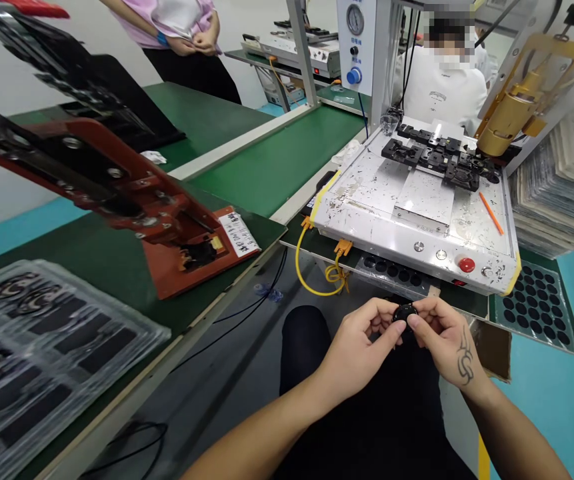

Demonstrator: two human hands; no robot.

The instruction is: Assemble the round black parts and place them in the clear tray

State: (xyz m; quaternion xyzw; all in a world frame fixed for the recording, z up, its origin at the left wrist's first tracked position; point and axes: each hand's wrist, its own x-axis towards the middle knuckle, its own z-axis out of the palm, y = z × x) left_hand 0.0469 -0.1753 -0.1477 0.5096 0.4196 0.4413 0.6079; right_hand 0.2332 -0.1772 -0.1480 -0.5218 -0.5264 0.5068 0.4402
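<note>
Between my two hands is a small round black part, glossy on top, its exact kind unclear. My left hand pinches it from the left between thumb and fingers. From the other side my right hand grips its edge, with the thumb on top. Both hands are above my lap, just in front of a white machine with buttons along its front. Under the machine's front edge lies a clear sheet of round black pads. Fingers cover the underside of the part.
A red hand press stands on the green bench at left, behind clear trays of parts. Black fixtures and an orange stick sit on the machine. Stacked trays rise at right. Yellow cable hangs in front. Two people are beyond.
</note>
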